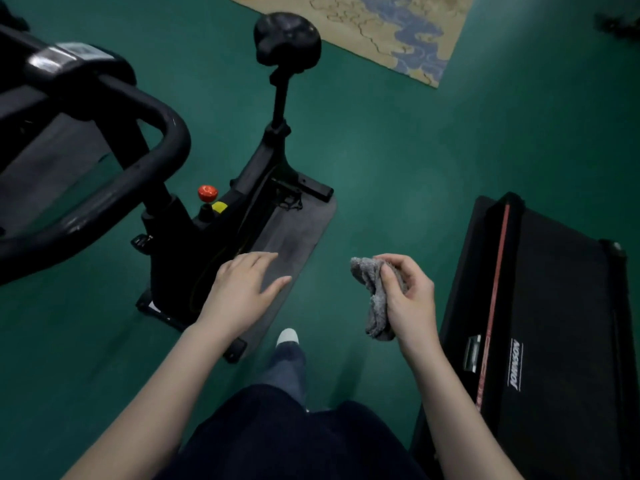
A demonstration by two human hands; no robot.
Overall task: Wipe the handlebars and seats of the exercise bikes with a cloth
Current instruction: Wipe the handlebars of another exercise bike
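Observation:
A black exercise bike stands on the green floor to my left. Its looped black handlebar (138, 174) fills the left side, close to the camera. Its black seat (287, 38) sits on a post at the top centre, farther away. My right hand (410, 299) grips a crumpled grey cloth (374, 299) in mid-air at the lower right, apart from the bike. My left hand (242, 292) hovers with straight fingers and holds nothing, in front of the bike's base.
A grey mat (298, 233) lies under the bike, which has a red knob (207, 192) on its frame. A black treadmill (554, 323) lies at the right. A patterned rug (398, 26) covers the floor at the top. My foot (288, 337) is between the bike and treadmill.

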